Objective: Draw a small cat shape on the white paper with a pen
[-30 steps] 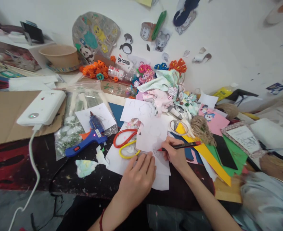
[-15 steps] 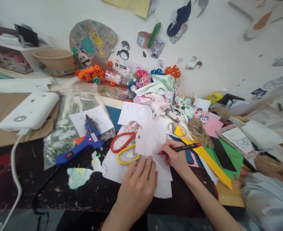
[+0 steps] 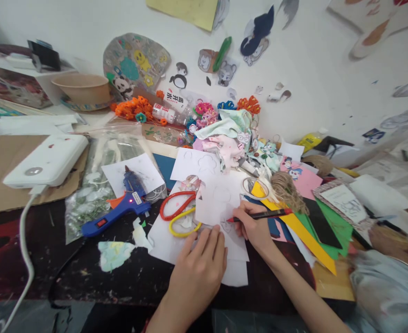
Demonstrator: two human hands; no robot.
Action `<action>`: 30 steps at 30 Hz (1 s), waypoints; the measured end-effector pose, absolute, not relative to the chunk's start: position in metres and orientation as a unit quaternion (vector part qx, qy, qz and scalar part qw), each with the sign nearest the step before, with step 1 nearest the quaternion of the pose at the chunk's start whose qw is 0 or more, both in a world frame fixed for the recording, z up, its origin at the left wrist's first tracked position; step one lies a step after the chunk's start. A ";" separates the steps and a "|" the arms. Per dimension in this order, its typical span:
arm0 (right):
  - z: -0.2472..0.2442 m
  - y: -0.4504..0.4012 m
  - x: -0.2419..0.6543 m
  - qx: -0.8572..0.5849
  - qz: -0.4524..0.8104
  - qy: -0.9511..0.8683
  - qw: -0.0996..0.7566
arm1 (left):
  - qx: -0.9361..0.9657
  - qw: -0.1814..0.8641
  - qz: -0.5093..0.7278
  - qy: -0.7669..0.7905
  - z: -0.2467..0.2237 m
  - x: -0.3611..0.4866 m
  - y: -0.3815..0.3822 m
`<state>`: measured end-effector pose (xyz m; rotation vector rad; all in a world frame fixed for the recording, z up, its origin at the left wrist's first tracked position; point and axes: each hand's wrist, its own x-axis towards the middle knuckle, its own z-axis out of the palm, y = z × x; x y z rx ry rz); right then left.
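Observation:
My left hand (image 3: 202, 261) lies flat on the white paper (image 3: 164, 245), fingers pointing away and slightly apart, holding nothing. Pinched in my right hand (image 3: 252, 224) is a red-and-black pen (image 3: 271, 213), its tip at the paper just beyond my left fingertips. Faint pencil-like outlines show on the sheets, one a cloud-like shape on the paper behind (image 3: 207, 162). Scissors with red and yellow handles (image 3: 178, 206) lie left of the pen, their blades hidden under paper. A blue glue gun (image 3: 120, 208) with a lit red light rests further left.
A white power bank (image 3: 46, 159) with a cable sits on cardboard at left. Cloth scraps (image 3: 225, 138) are piled at the back. A yellow strip (image 3: 294, 226) and twine (image 3: 287, 189) lie at right. Another person's arm (image 3: 394, 240) is at the right edge.
The view has shifted very slightly. The pen has tilted a little in my right hand, its tip still near the same spot. My left hand has stayed in place.

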<state>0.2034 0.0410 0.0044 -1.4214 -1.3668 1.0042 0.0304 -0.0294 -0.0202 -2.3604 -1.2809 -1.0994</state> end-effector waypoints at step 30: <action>-0.001 0.042 0.205 -0.576 0.408 -0.544 0.453 | -0.808 0.123 -0.375 -0.438 -0.022 0.031 -0.029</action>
